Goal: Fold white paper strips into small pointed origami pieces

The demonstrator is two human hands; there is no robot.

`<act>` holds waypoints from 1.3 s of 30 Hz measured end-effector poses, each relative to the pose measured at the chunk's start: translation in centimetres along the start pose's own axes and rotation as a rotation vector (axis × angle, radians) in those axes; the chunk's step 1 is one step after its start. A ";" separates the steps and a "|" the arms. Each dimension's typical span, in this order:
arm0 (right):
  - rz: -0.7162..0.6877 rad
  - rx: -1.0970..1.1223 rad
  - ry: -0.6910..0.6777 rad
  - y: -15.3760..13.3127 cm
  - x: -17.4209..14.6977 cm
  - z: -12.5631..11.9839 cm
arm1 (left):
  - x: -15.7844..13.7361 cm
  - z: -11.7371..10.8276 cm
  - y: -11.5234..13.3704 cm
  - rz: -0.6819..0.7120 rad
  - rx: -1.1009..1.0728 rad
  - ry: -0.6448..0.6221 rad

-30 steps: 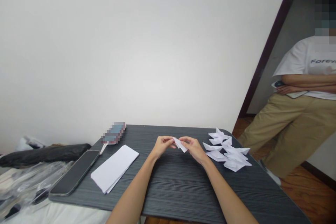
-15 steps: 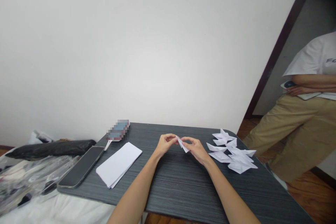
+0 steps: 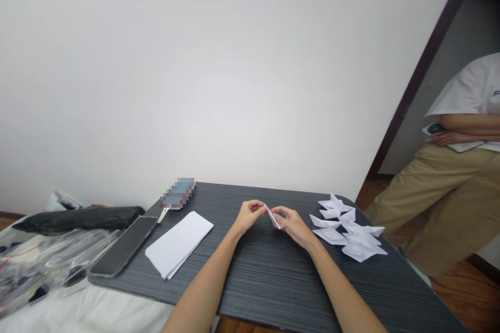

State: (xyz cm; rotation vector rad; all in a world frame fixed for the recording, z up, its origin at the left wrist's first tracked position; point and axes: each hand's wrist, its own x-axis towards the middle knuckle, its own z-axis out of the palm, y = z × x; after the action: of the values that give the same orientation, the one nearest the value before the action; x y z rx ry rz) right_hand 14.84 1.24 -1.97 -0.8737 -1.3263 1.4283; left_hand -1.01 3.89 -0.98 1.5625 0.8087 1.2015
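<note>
Above the middle of the dark table [image 3: 269, 281], a small folded piece of white paper [image 3: 272, 217] is held between both hands, seen nearly edge-on. My left hand [image 3: 250, 215] pinches its upper left end with thumb and fingers. My right hand [image 3: 291, 222] grips it from the right, lower down, with some fingertips hidden behind it. Several folded white paper boats [image 3: 357, 242] lie in a cluster to the right of my right hand. A stack of white paper sheets [image 3: 179, 244] lies to the left of my left forearm.
A black phone [image 3: 124, 247] lies along the table's left edge. Behind it is a blurred-out device [image 3: 178, 193] with a white strip. Plastic bags [image 3: 50, 260] and a long black bundle [image 3: 78, 220] lie left of the table. A person [image 3: 464, 166] stands at the right, arms folded.
The folded paper has turned and now looks narrower, more edge-on. Both hands keep hold of it with only slight finger shifts. The whole view has shifted slightly.
</note>
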 end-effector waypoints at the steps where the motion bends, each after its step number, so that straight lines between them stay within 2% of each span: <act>1: 0.004 -0.015 -0.002 0.0 0.0 0.0 | 0.0 0.0 0.0 -0.011 0.007 0.005; 9: 0.019 -0.124 -0.012 0.1 0.1 0.0 | 0.1 0.2 -0.1 -0.053 0.023 -0.003; 22: -0.023 -0.150 0.001 0.3 0.3 -0.1 | 0.1 0.6 -0.5 -0.103 -0.001 -0.040; 24: -0.040 -0.189 0.011 0.4 0.5 -0.2 | 0.1 0.7 -0.7 -0.100 0.050 -0.032; 28: -0.030 -0.237 -0.009 0.5 0.6 -0.3 | 0.1 0.5 -1.1 0.010 0.247 0.024; 34: -0.048 -0.273 -0.011 0.6 0.5 -0.4 | 0.1 0.3 -1.1 0.071 0.363 -0.001; 37: -0.085 -0.438 0.068 1.1 0.7 -0.7 | -0.1 0.1 -1.0 0.083 0.521 -0.045; 39: -0.134 -0.610 0.135 1.5 0.7 -0.9 | -0.3 0.0 -0.8 0.123 0.655 -0.120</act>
State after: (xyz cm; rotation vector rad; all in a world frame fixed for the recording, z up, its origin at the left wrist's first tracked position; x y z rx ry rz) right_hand 15.24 2.27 -3.51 -1.2202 -1.7109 0.8448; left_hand -1.11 3.84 -1.83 2.2161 1.1070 0.9581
